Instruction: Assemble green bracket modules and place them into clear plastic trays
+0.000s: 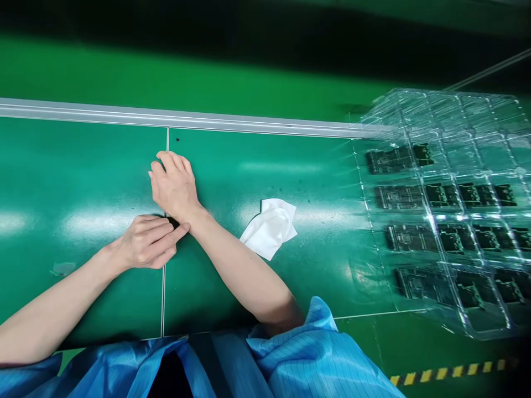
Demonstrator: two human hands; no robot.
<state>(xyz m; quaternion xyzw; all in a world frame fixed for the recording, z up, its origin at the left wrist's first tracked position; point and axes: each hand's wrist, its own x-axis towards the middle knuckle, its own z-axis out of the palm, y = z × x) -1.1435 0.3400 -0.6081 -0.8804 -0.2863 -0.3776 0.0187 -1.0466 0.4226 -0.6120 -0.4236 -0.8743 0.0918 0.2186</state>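
My left hand [154, 241] reaches in from the left, its fingers pressed together at the inner side of my right wrist. A small dark patch shows between those fingertips and the wrist; whether it is an object or a shadow I cannot tell. My right hand [174, 185] is held over the green table [99, 182], back upward, with its fingers loosely bent and apart and nothing visible in them. A crumpled white cloth or wipe [270, 228] lies on the table to the right of my right forearm.
Stacked clear plastic trays [452, 221] with dark parts in their compartments stand at the right. A grey metal rail [232, 121] runs along the table's far edge. A thin seam [163, 304] crosses the tabletop. Yellow-black tape [448, 372] marks the floor.
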